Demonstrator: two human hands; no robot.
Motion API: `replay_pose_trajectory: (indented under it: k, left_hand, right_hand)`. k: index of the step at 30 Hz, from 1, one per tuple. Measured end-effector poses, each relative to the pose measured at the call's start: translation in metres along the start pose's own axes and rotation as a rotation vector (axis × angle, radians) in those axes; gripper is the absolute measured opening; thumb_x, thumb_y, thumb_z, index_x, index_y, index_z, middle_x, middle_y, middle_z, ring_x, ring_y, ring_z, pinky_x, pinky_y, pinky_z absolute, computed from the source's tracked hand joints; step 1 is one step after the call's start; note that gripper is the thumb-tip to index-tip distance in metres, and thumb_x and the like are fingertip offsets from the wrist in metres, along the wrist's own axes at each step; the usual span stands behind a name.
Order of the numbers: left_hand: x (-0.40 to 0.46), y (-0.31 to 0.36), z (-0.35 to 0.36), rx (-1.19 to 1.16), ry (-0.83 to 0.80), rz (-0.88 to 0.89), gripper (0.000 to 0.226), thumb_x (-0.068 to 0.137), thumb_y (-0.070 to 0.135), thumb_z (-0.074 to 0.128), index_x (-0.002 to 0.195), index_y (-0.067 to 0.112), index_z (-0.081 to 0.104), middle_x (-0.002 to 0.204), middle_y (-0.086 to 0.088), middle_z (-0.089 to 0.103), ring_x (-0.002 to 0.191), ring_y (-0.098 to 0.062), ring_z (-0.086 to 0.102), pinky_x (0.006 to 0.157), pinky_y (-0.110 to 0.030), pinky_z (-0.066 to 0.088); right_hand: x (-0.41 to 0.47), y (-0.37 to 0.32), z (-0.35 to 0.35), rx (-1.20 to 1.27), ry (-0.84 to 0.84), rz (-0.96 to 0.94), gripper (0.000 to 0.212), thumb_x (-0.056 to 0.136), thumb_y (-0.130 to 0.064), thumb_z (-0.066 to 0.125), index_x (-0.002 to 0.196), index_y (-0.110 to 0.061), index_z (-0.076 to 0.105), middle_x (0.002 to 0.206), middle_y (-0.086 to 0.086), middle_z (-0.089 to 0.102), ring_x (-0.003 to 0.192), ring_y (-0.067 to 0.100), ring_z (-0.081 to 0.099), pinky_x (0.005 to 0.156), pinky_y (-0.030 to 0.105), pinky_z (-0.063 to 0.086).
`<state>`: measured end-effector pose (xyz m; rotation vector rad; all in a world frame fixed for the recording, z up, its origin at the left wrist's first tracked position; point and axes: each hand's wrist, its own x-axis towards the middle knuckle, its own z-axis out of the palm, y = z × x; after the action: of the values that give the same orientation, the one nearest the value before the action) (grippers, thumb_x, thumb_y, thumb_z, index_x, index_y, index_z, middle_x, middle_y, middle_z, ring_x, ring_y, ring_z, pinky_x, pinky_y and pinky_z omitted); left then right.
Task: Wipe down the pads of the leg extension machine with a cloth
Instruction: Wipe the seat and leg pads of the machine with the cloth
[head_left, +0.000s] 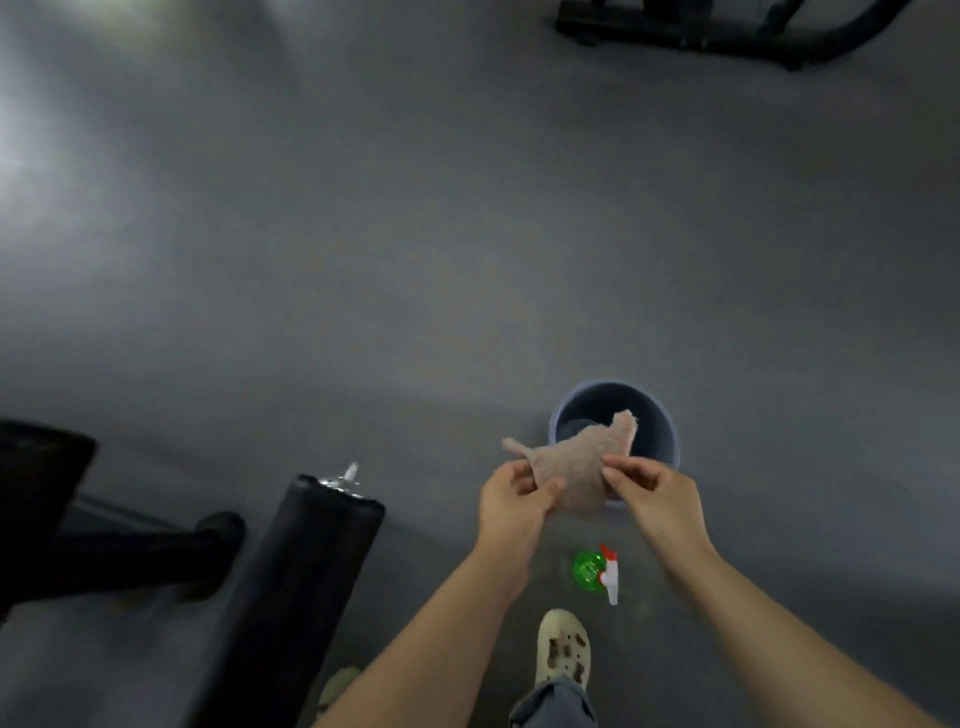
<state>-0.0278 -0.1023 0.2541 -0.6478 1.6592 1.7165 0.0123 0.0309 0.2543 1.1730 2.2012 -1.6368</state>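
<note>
Grey gym floor (363, 260) fills my view; at left lies the black roller pad (291, 597). My left hand (511, 499) and right hand (654, 493) each pinch the beige cloth (576, 462) with curled fingers, above a blue bucket (660, 415), a green spray bottle (592, 569) below

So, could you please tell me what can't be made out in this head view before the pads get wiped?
- Bucket: the cloth, held by the left hand and right hand, hides its near rim; any water is too dark to tell.
- Roller pad: its lower end is cut off by the bottom edge.
- Spray bottle: label too small and blurred.
- Machine at top right: cut off by the top edge.
</note>
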Motion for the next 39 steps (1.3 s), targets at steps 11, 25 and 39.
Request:
replay_pose_trajectory:
  k: [11, 25, 39]
  left_hand:
    - [-0.191, 0.102, -0.191, 0.073, 0.42, 0.448, 0.026, 0.084, -0.005, 0.059, 0.076, 0.02, 0.057, 0.08, 0.011, 0.062, 0.068, 0.002, 0.06, 0.063, -0.009, 0.045]
    - [-0.324, 0.056, -0.39, 0.18, 0.65, 0.56, 0.015, 0.085, 0.012, 0.06, 0.073, 0.009, 0.052, 0.065, 0.004, 0.054, 0.058, -0.004, 0.047, 0.058, -0.021, 0.04]
    - [-0.343, 0.031, -0.447, -0.022, 0.449, 0.444, 0.009, 0.096, 0.012, 0.043, 0.099, 0.004, 0.046, 0.089, -0.003, 0.054, 0.083, -0.016, 0.055, 0.076, -0.036, 0.048]
  right_hand:
    - [-0.164, -0.172, 0.12, 0.05, -0.553, -0.165, 0.051, 0.081, 0.009, 0.062, 0.125, -0.01, 0.044, 0.089, -0.001, 0.062, 0.079, 0.006, 0.059, 0.055, 0.01, 0.048]
    - [-0.365, -0.187, 0.243, -0.066, -0.708, -0.19, 0.008, 0.088, -0.019, 0.062, 0.092, -0.012, 0.063, 0.086, 0.005, 0.068, 0.074, 0.012, 0.063, 0.062, 0.022, 0.05]
    - [-0.421, -0.178, 0.282, -0.155, -0.789, 0.136, 0.034, 0.088, -0.047, 0.055, 0.103, -0.017, 0.061, 0.077, 0.003, 0.058, 0.06, 0.012, 0.051, 0.047, 0.022, 0.038]
